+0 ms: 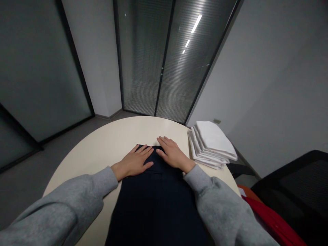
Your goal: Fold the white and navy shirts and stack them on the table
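A dark navy garment (156, 201), which looks like a pair of trousers, is spread on the round table with its narrow waist end farthest from me. My left hand (135, 160) lies flat on the garment's upper left corner, fingers stretched out and apart. On the upper right edge rests my right hand (173, 152), palm down, fingers extended. Neither hand grips the cloth. A short slit or seam shows in the fabric just below my hands. The garment's lower end runs out of view at the bottom.
A cream round table (102, 143) bears a stack of folded white cloths (212, 143) at its right edge. A black mesh chair (297, 184) stands at the right, with red fabric (271, 218) beside it. Glass doors (164, 61) are behind the table.
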A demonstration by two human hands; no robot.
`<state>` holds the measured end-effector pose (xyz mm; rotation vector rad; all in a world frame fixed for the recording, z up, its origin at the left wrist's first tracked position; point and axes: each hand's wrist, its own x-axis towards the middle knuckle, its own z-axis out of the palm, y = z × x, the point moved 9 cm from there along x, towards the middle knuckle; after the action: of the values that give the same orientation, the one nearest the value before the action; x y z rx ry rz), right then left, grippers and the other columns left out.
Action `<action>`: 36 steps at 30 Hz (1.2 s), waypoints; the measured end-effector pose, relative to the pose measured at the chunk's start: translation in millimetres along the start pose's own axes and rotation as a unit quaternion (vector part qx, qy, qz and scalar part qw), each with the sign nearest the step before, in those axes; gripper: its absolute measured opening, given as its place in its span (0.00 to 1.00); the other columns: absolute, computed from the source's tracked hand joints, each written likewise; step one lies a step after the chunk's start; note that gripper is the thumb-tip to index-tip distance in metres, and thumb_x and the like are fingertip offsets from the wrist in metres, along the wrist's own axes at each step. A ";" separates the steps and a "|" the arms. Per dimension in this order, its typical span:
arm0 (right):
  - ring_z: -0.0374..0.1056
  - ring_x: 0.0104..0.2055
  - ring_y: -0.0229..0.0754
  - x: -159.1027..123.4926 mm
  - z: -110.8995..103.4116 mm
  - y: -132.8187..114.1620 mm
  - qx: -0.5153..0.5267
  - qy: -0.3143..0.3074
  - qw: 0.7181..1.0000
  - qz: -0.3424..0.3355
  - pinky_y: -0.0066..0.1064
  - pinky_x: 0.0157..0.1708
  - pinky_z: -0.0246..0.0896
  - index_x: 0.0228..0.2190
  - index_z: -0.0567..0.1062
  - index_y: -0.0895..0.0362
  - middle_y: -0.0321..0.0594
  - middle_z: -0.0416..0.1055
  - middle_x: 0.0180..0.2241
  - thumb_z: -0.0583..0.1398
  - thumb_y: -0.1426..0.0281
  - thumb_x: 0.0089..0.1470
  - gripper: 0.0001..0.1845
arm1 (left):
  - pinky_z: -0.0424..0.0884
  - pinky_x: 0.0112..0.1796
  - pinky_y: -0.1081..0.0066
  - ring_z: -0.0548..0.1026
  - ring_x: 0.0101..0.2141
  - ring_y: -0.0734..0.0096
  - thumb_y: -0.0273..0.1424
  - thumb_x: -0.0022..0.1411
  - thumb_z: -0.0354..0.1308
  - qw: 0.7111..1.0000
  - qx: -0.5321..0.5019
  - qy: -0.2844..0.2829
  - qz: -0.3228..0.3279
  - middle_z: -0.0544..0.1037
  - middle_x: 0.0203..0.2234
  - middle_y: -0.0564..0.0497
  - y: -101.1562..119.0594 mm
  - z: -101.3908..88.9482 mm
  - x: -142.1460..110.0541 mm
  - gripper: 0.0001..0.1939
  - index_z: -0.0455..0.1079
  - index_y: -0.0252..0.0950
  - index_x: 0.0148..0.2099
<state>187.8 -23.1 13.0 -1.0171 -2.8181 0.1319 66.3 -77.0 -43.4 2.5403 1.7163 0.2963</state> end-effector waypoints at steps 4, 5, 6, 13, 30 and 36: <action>0.43 0.76 0.50 6.6 36.4 9.6 0.019 -0.033 0.999 -0.024 0.52 0.73 0.36 0.72 0.54 0.51 0.39 0.50 0.73 0.44 0.54 0.73 0.32 | 0.42 0.69 0.47 0.51 0.72 0.51 0.53 0.74 0.43 1.000 0.000 0.002 -0.007 0.55 0.73 0.44 -2.2 0.8 -0.7 0.37 0.52 0.39 0.76; 0.44 0.76 0.51 5.8 42.7 14.1 0.022 -0.038 0.999 -0.023 0.53 0.73 0.36 0.72 0.54 0.50 0.39 0.51 0.73 0.43 0.53 0.73 0.32 | 0.41 0.69 0.47 0.50 0.72 0.51 0.53 0.75 0.43 1.000 0.001 0.000 -0.009 0.54 0.73 0.45 -2.7 1.0 -0.6 0.37 0.51 0.40 0.76; 0.44 0.76 0.51 4.8 47.0 18.2 0.025 -0.041 0.999 -0.020 0.54 0.73 0.36 0.72 0.53 0.49 0.39 0.51 0.73 0.43 0.53 0.73 0.32 | 0.41 0.69 0.47 0.50 0.73 0.51 0.53 0.75 0.42 1.000 0.001 -0.002 -0.011 0.54 0.74 0.45 -3.0 0.7 -0.6 0.37 0.51 0.40 0.77; 0.43 0.76 0.51 5.0 51.0 26.1 0.043 -0.047 0.998 -0.014 0.57 0.72 0.33 0.72 0.54 0.48 0.39 0.50 0.73 0.46 0.51 0.72 0.33 | 0.33 0.70 0.47 0.44 0.74 0.53 0.51 0.76 0.43 0.999 0.005 0.020 0.036 0.51 0.75 0.48 17.4 -16.9 -1.9 0.35 0.50 0.42 0.77; 0.76 0.43 0.44 67.0 18.0 32.3 0.031 -0.163 0.986 0.008 0.29 0.39 0.64 0.47 0.81 0.55 0.41 0.81 0.44 0.72 0.64 0.51 0.21 | 0.41 0.70 0.40 0.47 0.73 0.46 0.58 0.73 0.43 0.955 -0.186 -0.105 0.206 0.53 0.74 0.43 162.1 -49.7 -78.3 0.42 0.47 0.38 0.77; 0.71 0.48 0.44 38.9 -40.4 -12.1 -0.021 -0.070 0.996 -0.047 0.29 0.44 0.59 0.46 0.76 0.58 0.45 0.76 0.49 0.65 0.72 0.60 0.12 | 0.40 0.70 0.41 0.46 0.73 0.47 0.58 0.74 0.42 0.953 -0.179 -0.103 0.220 0.53 0.74 0.43 155.6 -32.2 -76.3 0.42 0.47 0.37 0.77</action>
<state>157.2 -6.1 58.5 -0.9149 -3.0012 0.1390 174.5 -208.1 3.2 2.5334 0.9123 0.3141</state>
